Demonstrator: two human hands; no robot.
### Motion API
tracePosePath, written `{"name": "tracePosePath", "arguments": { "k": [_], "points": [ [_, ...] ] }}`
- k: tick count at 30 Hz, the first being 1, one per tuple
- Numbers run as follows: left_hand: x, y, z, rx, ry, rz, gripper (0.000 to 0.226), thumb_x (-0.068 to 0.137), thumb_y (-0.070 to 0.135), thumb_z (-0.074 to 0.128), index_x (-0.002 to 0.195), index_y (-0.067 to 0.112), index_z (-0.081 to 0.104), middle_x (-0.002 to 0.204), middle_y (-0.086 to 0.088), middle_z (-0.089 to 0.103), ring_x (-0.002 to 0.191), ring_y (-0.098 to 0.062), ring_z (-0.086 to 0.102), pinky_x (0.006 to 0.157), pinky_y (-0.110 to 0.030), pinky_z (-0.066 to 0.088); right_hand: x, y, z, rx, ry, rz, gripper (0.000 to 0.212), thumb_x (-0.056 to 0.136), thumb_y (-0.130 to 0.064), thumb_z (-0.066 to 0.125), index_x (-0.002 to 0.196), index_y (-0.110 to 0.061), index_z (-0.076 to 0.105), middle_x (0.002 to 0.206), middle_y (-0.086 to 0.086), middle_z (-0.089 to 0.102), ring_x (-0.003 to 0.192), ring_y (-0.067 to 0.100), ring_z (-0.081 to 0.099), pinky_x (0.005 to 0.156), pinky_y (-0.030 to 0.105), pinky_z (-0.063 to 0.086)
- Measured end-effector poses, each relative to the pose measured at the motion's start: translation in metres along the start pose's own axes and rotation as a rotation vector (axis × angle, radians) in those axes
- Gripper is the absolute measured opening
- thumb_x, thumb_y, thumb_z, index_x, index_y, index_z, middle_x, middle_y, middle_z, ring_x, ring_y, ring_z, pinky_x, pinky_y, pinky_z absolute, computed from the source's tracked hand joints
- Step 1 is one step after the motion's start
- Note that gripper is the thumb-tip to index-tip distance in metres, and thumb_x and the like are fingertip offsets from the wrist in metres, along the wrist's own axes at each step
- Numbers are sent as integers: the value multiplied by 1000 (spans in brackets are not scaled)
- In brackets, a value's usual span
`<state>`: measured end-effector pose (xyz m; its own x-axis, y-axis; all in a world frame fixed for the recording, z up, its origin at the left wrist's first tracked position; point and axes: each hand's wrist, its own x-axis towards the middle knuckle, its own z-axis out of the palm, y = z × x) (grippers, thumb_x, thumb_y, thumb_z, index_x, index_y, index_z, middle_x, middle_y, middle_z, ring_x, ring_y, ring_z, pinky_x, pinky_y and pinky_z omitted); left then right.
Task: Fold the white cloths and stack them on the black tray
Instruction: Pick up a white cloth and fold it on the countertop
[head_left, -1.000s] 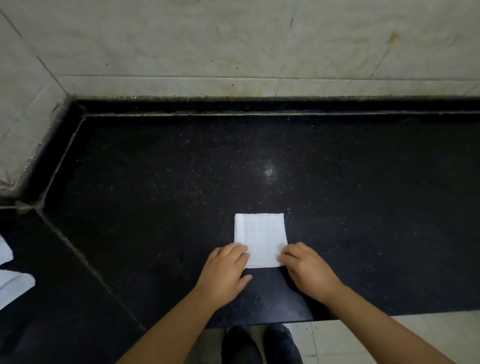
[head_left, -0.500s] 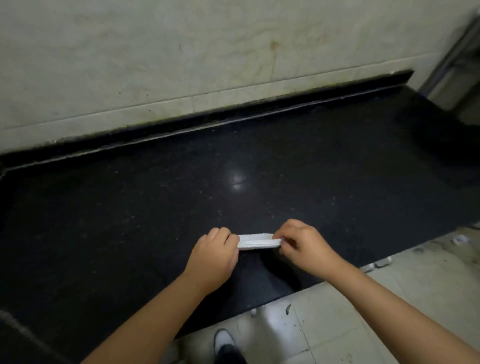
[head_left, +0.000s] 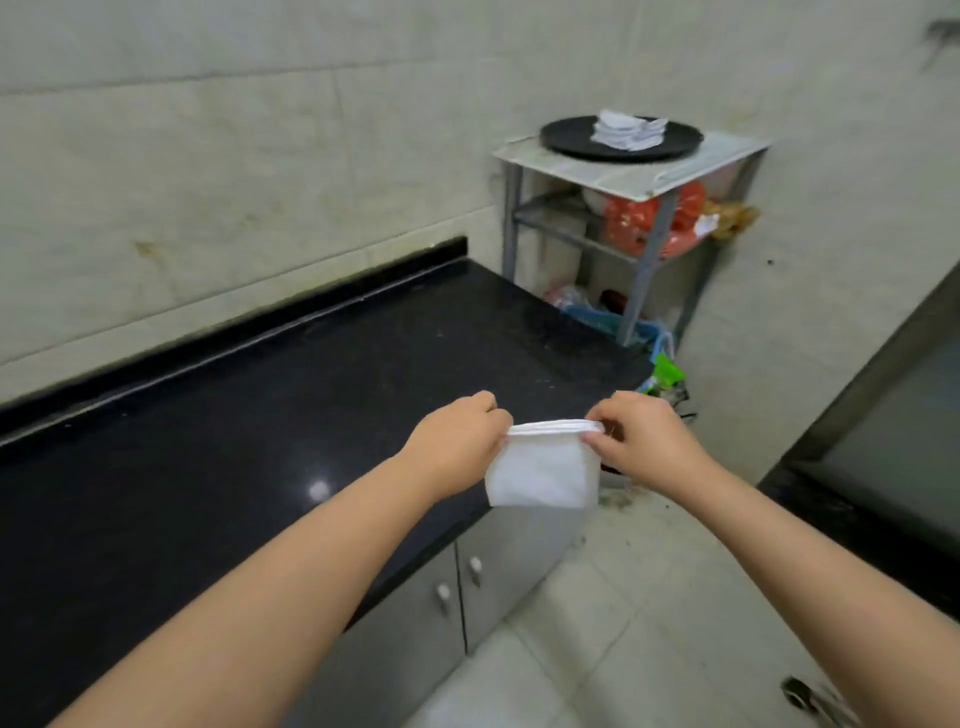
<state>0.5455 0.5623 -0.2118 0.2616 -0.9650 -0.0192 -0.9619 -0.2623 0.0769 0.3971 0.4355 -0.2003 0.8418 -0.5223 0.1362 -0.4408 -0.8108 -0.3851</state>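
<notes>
A folded white cloth (head_left: 543, 473) hangs in the air past the right end of the black counter (head_left: 260, 415). My left hand (head_left: 457, 441) pinches its upper left corner and my right hand (head_left: 644, 436) pinches its upper right corner. The round black tray (head_left: 571, 140) sits on a metal rack at the back right, far beyond my hands. A pile of folded white cloths (head_left: 626, 130) lies on the tray.
The metal rack (head_left: 644, 244) stands against the wall with red bags and a blue basket on its lower shelves. Grey cabinet doors (head_left: 457, 587) are under the counter. A dark door or appliance (head_left: 893, 415) is at the right, over a tiled floor.
Both hands lifted the folded cloth off the counter and carried it right, past the counter's end. My view swung right, bringing the rack and tray into sight.
</notes>
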Motion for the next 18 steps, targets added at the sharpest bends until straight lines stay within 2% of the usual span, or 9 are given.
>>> {"name": "tracePosePath", "arguments": {
  "k": [2,4,5,7,8,10,13,15,18],
  "points": [
    [44,25,-18,-52,35,28,26,97,20,40,110,5,57,109,-11,49,102,-30,55,83,-41,47,12,33,-31,18,84,52,20,86,-17,59,99,-5,68,100,15,67,100,29,59,84,32,41],
    [89,43,-35,-113,88,46,25,96,20,43,109,7,59,99,-8,47,102,-29,55,86,-40,47,29,62,-59,56,156,111,18,86,-14,59,97,-4,68,99,14,69,93,28,61,76,29,41],
    [112,50,-44,-140,117,53,25,95,20,45,110,8,61,99,-7,48,102,-28,55,87,-38,46,40,77,-72,94,185,138,16,85,-13,59,95,-4,69,92,13,69,83,24,63,69,25,42],
    [159,63,-61,-173,175,66,26,94,19,47,114,9,62,107,-10,55,105,-27,54,88,-34,42,65,106,-95,191,228,178,10,85,-9,59,88,-7,68,68,6,65,53,7,61,47,10,41],
    [183,68,-70,-174,198,72,27,94,18,48,115,9,62,111,-11,56,107,-26,53,88,-32,41,81,121,-106,227,253,192,9,84,-6,58,83,-9,66,58,1,60,41,0,57,40,6,40],
    [233,76,-90,-192,247,77,27,93,16,49,115,9,63,114,-13,58,110,-27,53,89,-30,40,117,151,-131,271,299,208,14,83,-3,56,75,-12,61,49,-2,54,30,-6,51,35,3,38],
    [311,85,-121,-250,300,68,24,92,13,52,112,8,65,112,-12,63,106,-27,58,88,-30,43,174,193,-172,369,362,221,16,83,2,54,75,-11,58,50,1,55,29,-4,51,38,7,45],
    [362,88,-141,-350,313,41,23,90,9,53,108,6,66,108,-14,67,97,-27,65,83,-29,50,212,218,-199,418,374,234,12,83,4,53,80,-6,60,52,3,56,31,1,54,41,10,48],
    [431,89,-167,-371,358,18,24,88,6,52,108,6,67,108,-14,68,100,-27,64,84,-28,47,267,253,-233,457,399,222,13,83,5,52,80,-4,61,56,2,57,48,12,58,49,14,50]
  ]
}}
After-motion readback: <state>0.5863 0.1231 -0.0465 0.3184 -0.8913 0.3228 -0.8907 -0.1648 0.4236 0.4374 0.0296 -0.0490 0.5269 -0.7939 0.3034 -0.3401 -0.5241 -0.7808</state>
